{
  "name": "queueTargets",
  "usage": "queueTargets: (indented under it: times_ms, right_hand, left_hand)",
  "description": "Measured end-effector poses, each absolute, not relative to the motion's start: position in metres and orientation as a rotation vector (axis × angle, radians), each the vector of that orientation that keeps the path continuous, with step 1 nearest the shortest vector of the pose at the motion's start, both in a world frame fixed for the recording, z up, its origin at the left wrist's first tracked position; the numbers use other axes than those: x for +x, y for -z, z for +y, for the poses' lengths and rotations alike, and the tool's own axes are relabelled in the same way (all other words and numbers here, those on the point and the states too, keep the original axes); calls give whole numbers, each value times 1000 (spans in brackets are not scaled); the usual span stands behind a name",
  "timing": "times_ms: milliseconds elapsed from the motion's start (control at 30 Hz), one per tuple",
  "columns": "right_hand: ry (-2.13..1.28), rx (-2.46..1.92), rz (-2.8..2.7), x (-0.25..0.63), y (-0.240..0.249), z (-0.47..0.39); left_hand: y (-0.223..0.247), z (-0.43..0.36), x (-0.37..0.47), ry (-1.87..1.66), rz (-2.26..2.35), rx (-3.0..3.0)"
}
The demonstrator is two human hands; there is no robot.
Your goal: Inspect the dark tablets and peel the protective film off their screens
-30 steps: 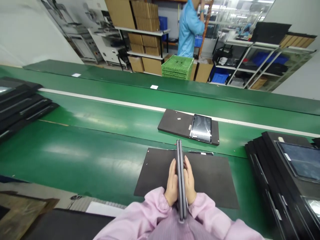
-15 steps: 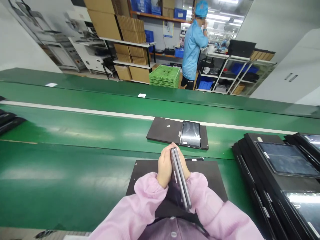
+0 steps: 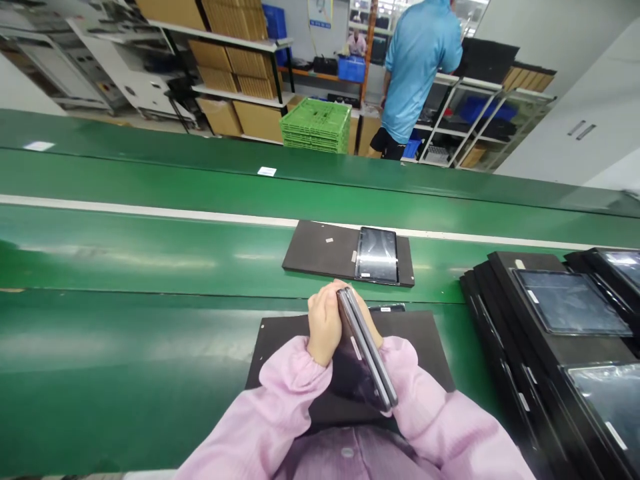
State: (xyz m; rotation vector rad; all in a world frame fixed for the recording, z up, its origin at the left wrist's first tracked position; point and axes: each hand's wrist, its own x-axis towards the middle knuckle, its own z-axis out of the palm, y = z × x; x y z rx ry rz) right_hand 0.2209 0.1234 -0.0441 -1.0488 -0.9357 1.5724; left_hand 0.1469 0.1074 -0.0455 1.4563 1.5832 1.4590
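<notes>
Two thin tablets [image 3: 369, 353] stand on edge, face to face, between my hands above a black foam board [image 3: 415, 357]. My left hand [image 3: 325, 322] presses against their left side near the far end, its fingers closed round that edge. On the other side my right hand [image 3: 369, 321] grips them, partly hidden behind the tablets. A white label shows on the left tablet's face. Just beyond the board's far edge, part of another tablet [image 3: 387, 309] peeks out. Farther off, a tablet [image 3: 377, 255] lies on a smaller black board [image 3: 320, 250].
At the right stand stacked black boards [image 3: 505, 320] with tablets on top, reaching toward my right sleeve. A white strip [image 3: 210, 215] runs along the green bench [image 3: 125, 360]. Beyond it are green crates [image 3: 317, 123] and a person in a blue coat [image 3: 423, 60].
The pair of tablets has tilted a little, its near end swinging right, and more of the left face shows. My view has dipped. The person in blue has turned and moved right.
</notes>
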Motion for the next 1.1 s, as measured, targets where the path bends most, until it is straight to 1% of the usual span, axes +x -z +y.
queueTargets:
  times_ms: [200,300,400,600,1100]
  right_hand:
    - [-1562,-1118,-956,259,30,101]
    - [-1662,-1156,-847,280,28,85]
    - [-1734,-1157,-709,291,28,73]
    - [-1712,-1114,-635,290,30,66]
    - [-1712,-1202,-647,284,19,61]
  left_hand:
    - [52,118,142,-1331,1628,1663]
    - [58,126,138,-1254,1769,1664]
    - [63,130,135,-1249,1799,1648]
    - [63,129,137,-1287,1797,1636]
    - [63,123,135,-1338,1759,1636]
